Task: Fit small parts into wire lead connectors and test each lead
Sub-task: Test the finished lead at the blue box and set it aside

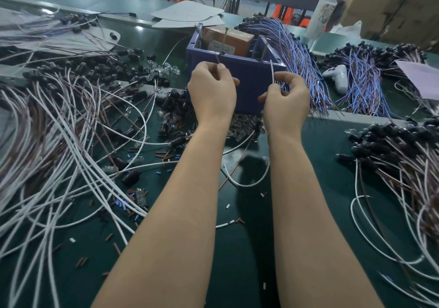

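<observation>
My left hand point(212, 89) pinches the end of a thin brown wire point(217, 58) in front of the blue box point(247, 79). My right hand point(286, 98) pinches a white wire point(272, 72) whose end points up. Both wires belong to one lead that hangs below my wrists to a black connector point(258, 126), partly hidden. Two metal pins point(224, 39) stand up out of the box. Small clear bulbs point(240, 123) lie on the green table point(247, 248) under my hands.
White and brown leads with black connectors point(71, 141) are heaped at the left, more point(403, 155) at the right. Blue-wired bundles point(297, 53) lie behind the box. A white game controller point(337, 76), a bottle point(320, 12) and scattered sleeve bits point(128, 203) are also there.
</observation>
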Tool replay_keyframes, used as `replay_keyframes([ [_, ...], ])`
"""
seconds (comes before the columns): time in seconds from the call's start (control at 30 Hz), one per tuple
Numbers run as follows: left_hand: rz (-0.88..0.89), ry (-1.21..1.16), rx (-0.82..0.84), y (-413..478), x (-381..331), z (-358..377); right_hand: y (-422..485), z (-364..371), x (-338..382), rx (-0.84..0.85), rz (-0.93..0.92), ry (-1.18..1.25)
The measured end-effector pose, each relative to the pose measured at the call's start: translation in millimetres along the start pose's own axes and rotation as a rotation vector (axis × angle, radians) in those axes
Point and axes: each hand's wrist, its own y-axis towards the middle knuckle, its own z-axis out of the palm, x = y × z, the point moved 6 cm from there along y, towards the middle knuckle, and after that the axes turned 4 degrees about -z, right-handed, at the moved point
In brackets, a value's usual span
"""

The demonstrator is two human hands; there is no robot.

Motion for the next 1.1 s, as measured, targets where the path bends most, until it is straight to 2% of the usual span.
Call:
replay_keyframes([
  [0.23, -0.011, 0.026, 0.082, 0.9, -1.9, 3.2, 0.6, 8.3, 2.1, 0.092, -0.028, 0.007],
  [0.9, -0.014, 0.009, 0.103, 2.4, 1.3, 5.0, 1.0, 7.6, 1.8, 0.106, -0.032, -0.007],
  [1.0, 0.000, 0.069, 0.107, 1.8, 2.0, 4.7, 4.4, 1.0, 0.3, 0.062, -0.023, -0.054],
  [1.1, 0.013, 0.278, 0.294, -13.2, 5.2, 19.3, 8.3, -17.1, 11.5, -0.094, -0.140, -0.183],
])
